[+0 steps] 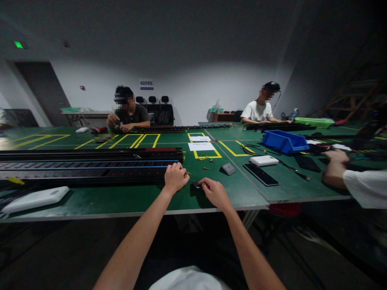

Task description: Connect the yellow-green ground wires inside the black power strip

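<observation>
My left hand (pixel 176 177) is closed at the right end of a long black strip (pixel 90 165) with a blue edge line and rows of red dots. A small brass-coloured piece (pixel 188 174) shows by its fingertips; whether they grip it I cannot tell. Just to the right, my right hand (pixel 215 192) pinches a small dark flat piece (pixel 196 185) low over the green table (pixel 236 197). Several small brass-coloured pieces (pixel 206 168), which look like screws, lie beyond my hands. A small grey block (pixel 227 168) rests to the right of them.
To the right lie a phone (pixel 261 174), a white power bank (pixel 264 160), black cables and a blue bin (pixel 285 141). Another white power bank (pixel 38 199) lies at the front left. Two people work across the table; a co-worker's arm (pixel 335 169) reaches in at right.
</observation>
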Demonstrator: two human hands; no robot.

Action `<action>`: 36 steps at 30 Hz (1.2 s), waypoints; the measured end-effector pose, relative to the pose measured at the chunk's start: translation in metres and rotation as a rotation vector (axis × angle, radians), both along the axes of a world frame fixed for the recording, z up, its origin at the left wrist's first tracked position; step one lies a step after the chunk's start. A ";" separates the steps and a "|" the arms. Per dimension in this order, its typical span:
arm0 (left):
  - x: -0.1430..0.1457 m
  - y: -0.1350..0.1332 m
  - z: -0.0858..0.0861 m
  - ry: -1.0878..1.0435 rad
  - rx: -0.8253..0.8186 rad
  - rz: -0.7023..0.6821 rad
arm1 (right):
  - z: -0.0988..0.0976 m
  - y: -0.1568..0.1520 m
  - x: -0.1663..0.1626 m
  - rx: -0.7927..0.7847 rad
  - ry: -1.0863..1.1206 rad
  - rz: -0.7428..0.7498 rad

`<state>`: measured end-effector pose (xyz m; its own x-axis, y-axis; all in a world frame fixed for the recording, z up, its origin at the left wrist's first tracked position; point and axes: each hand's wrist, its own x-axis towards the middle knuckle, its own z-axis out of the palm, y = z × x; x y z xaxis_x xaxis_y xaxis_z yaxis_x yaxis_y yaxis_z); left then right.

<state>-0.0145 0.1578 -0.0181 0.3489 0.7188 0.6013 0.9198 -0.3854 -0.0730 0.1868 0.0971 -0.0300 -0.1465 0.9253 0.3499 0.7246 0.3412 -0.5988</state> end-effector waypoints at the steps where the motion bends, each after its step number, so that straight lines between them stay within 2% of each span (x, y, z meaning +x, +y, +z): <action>1: 0.000 0.000 0.000 0.000 0.000 0.001 | 0.000 0.000 0.000 0.000 -0.001 -0.001; 20: 0.000 0.000 0.000 0.009 0.002 0.001 | -0.001 0.000 -0.001 -0.003 0.034 -0.016; 36: 0.000 0.001 0.000 0.011 -0.004 0.009 | -0.014 0.012 0.004 -0.045 0.339 -0.099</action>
